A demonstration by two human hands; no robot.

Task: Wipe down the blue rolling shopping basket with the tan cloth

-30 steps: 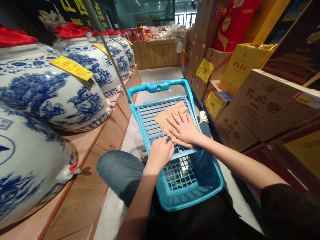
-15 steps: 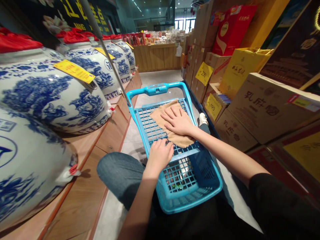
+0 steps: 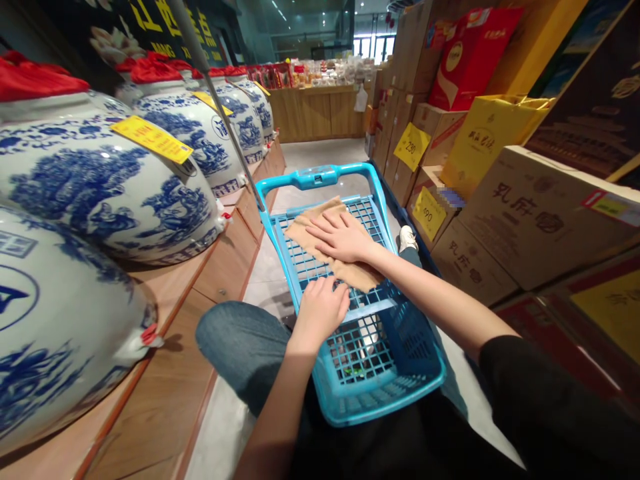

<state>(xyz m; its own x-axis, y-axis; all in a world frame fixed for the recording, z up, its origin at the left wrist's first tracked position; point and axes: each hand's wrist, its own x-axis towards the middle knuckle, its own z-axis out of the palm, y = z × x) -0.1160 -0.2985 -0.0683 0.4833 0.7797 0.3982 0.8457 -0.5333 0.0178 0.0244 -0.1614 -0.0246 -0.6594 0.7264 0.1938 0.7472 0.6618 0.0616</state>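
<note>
- beneath the right hand (image 3: 343, 238): a tan cloth (image 3: 356, 272), lying on the blue grid panel (image 3: 295, 260) of a basket (image 3: 390, 407); its edges show ahead of the fingers and nearer than the palm.
- right hand: palm down and flat on the cloth, fingers spread.
- left hand (image 3: 323, 308): just nearer the body than the right, at the near left part of the panel, fingers curled downward; cannot tell whether they pinch the grid or only rest on it.
- ahead of both hands: the blue handle (image 3: 318, 177) of the basket.
- nearer the body than the hands: the open lower part of the basket, grid floor visible.
- left of the left hand, well apart: blue-and-white jars (image 3: 95, 200) with red cloth covers, on a wooden ledge (image 3: 175, 283).
- right of the right hand, well apart: stacked cartons (image 3: 540, 213), a yellow bag (image 3: 493, 143), price cards reading 230 and 490.
- far ahead of the hands: a wood-fronted tabletop (image 3: 310, 113) bearing packaged goods (image 3: 325, 72).
</note>
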